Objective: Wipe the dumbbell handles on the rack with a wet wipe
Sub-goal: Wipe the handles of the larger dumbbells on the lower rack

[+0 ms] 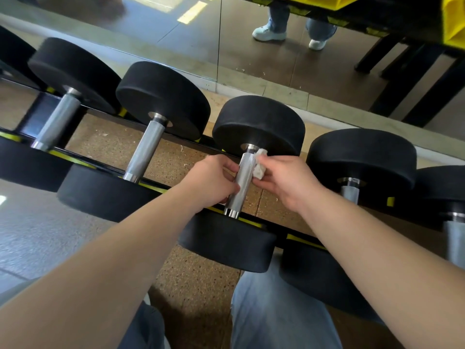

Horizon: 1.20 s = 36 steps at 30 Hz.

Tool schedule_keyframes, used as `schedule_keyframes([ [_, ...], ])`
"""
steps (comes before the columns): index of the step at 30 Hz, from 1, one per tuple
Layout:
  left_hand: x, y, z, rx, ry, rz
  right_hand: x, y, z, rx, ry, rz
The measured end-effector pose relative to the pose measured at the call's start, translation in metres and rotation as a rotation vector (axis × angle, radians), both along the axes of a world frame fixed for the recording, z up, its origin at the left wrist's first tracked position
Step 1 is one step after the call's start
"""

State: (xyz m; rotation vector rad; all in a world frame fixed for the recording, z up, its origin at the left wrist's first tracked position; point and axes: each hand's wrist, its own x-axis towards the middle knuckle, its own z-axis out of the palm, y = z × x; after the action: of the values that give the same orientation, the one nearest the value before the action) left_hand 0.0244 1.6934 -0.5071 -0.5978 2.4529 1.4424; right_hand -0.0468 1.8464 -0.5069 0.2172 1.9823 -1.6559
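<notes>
Mirror panels (176, 34) run along the wall behind a low black rack (299, 238) with yellow strips, which stands on a speckled, cork-coloured floor (196, 285). Black round-headed dumbbells lie across the rack's two rails in a row, handles pointing from the near rail to the far one.

At the rack's left end, the first dumbbell (59, 119) shows a smooth grey handle, somewhat blurred. Just beside it, the second dumbbell (144, 149) has a knurled steel handle, bare and untouched.

Next comes the left hand (214, 180), reaching to the third dumbbell handle (242, 180) near the middle of the rack. Its fingers curl round the lower half of that handle from the left side.

On the handle's right side, the wet wipe (259, 170), a small crumpled white wad, is pressed against the knurled steel near the far head. The right hand (289, 182) pinches it between thumb and fingertips.

Further right, the fourth dumbbell (362, 157) rests on the rails, its short handle partly hidden behind the right forearm. A fifth dumbbell (453, 238) is cut off at the rack's right end.

Below, the person's blue jeans (271, 311) fill the near edge, and the mirror reflects two pale shoes (269, 34).
</notes>
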Motion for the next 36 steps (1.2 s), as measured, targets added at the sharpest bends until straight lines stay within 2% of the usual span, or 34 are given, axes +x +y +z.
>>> schedule_keyframes([
  [2, -0.001, 0.000, -0.001, 0.007, 0.000, 0.005, 0.014, 0.006, 0.000, 0.181, 0.069, 0.156],
  [5, -0.001, 0.000, -0.001, 0.047, -0.013, 0.031, 0.036, 0.007, 0.002, 0.326, -0.060, 0.360],
  [7, -0.002, 0.001, 0.000, 0.058, -0.022, 0.035, 0.034, 0.005, 0.001, 0.291, -0.180, 0.322],
  [9, -0.002, 0.001, 0.000, 0.054, -0.022, 0.034, 0.024, -0.001, 0.000, 0.168, -0.245, 0.180],
  [12, -0.001, 0.001, 0.000, 0.041, -0.023, 0.022, 0.001, -0.011, 0.000, 0.053, -0.147, -0.038],
  [14, 0.000, 0.000, 0.001, 0.045, -0.024, 0.023, -0.005, -0.012, 0.003, -0.025, -0.162, -0.107],
  [16, 0.000, 0.000, 0.001, 0.035, -0.020, 0.024, 0.000, -0.007, 0.003, -0.013, -0.269, -0.006],
  [19, -0.001, 0.003, 0.003, 0.005, -0.026, 0.032, 0.014, 0.000, 0.002, 0.139, -0.421, 0.343],
  [20, -0.002, 0.004, 0.005, 0.007, -0.039, 0.035, 0.014, 0.000, 0.001, 0.136, -0.436, 0.365],
  [26, -0.006, 0.006, 0.011, 0.036, -0.084, 0.061, -0.010, -0.010, -0.007, -0.259, -0.366, -0.088],
  [28, -0.006, 0.006, 0.011, 0.037, -0.095, 0.080, -0.009, -0.008, -0.012, -0.218, -0.346, -0.041],
  [31, -0.007, 0.004, 0.011, 0.016, -0.115, 0.085, 0.008, -0.002, -0.009, 0.005, -0.377, 0.285],
  [33, -0.008, 0.003, 0.010, 0.021, -0.141, 0.077, 0.018, 0.003, -0.007, 0.071, -0.389, 0.421],
  [36, -0.009, 0.002, 0.010, 0.050, -0.180, 0.079, 0.013, -0.002, -0.004, 0.001, -0.358, 0.270],
])
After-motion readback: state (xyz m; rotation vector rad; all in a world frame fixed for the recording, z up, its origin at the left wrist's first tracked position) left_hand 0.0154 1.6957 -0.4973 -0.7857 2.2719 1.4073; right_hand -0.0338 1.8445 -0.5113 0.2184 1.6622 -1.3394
